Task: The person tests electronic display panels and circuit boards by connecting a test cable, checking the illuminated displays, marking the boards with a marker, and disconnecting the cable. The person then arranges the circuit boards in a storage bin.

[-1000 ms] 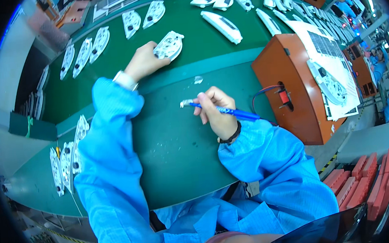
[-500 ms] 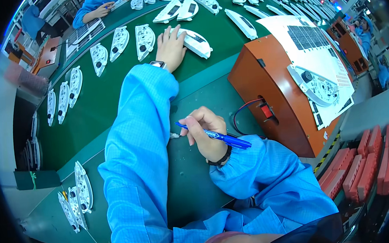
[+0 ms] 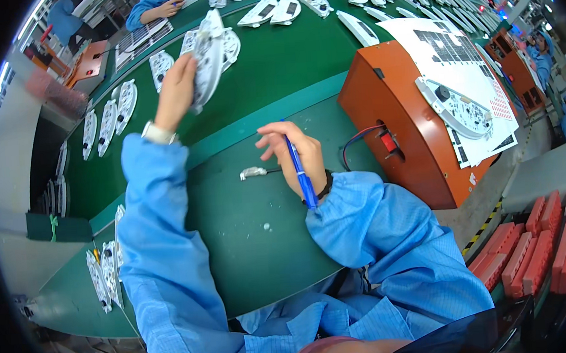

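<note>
Raised over the green conveyor belt [image 3: 257, 86], my left hand [image 3: 177, 91] grips a white half-moon-shaped housing [image 3: 208, 67] by its edge. The housing is tilted and slightly blurred, and it partly covers similar units lying behind it. My right hand [image 3: 302, 150] is over the green worktop [image 3: 249, 257], holding a blue marker pen [image 3: 301, 175] against the palm, with the index finger and others loosely bent. Beside that hand lies a small whitish piece [image 3: 252, 173] with a thin dark end; its kind is unclear.
White half-moon units [image 3: 126, 106] lie along the belt, and several stand at the lower left [image 3: 108, 264]. To the right is an orange box [image 3: 389, 97] carrying paper sheets [image 3: 444, 47] and another unit [image 3: 459, 108]. Red foam blocks [image 3: 524, 251] fill the far right. A co-worker's hand [image 3: 169, 8] is across the belt.
My left hand has lifted the white housing off the belt and brought it left, turning it up. My right hand has moved slightly upward, and the pen now points more upright.
</note>
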`<state>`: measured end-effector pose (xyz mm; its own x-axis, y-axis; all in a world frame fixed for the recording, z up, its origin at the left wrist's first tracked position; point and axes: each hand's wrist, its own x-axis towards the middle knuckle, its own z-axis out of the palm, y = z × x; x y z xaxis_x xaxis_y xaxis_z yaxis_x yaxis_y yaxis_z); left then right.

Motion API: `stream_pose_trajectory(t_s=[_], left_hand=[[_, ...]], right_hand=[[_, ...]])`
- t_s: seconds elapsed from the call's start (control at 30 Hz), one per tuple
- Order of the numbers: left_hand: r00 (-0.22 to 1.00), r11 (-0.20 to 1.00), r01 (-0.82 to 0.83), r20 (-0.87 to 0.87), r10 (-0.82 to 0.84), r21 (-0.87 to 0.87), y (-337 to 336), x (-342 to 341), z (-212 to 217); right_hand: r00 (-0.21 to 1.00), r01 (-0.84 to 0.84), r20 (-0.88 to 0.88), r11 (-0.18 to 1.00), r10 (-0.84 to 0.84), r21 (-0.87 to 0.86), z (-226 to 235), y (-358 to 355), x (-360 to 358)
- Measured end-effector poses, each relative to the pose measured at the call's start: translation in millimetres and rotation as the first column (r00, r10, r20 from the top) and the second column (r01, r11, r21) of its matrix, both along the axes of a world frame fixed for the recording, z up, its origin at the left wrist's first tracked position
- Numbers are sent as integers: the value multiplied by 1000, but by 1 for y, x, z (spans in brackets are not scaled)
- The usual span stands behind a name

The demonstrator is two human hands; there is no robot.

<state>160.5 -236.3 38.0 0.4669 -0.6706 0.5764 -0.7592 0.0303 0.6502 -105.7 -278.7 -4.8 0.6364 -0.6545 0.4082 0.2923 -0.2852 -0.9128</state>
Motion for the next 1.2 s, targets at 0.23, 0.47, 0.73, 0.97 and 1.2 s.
stream_pose_trajectory(t_s=[0.23,0.47,0.73,0.97,1.2], left_hand=[[973,851,103,-230,22,515,168,-52,-7],[978,813,-171,196,72,557,204,-137,-23],[969,840,-99,245,-41,533,232,-168,-16],[980,832,4,165,-115,554,237,-169,-26],[982,841,-10,164,-94,541,235,-172,-29]], right_hand=[[973,-135,-230,755,-21,-642,-16,1,6],[934,-281,-351,748,68,-602,-17,-2,6],[858,-410,-414,891,304,-196,-4,1,-1],[742,-644,-400,739,538,-200,13,22,-11],[731,-658,-458,699,506,-279,19,22,-11]])
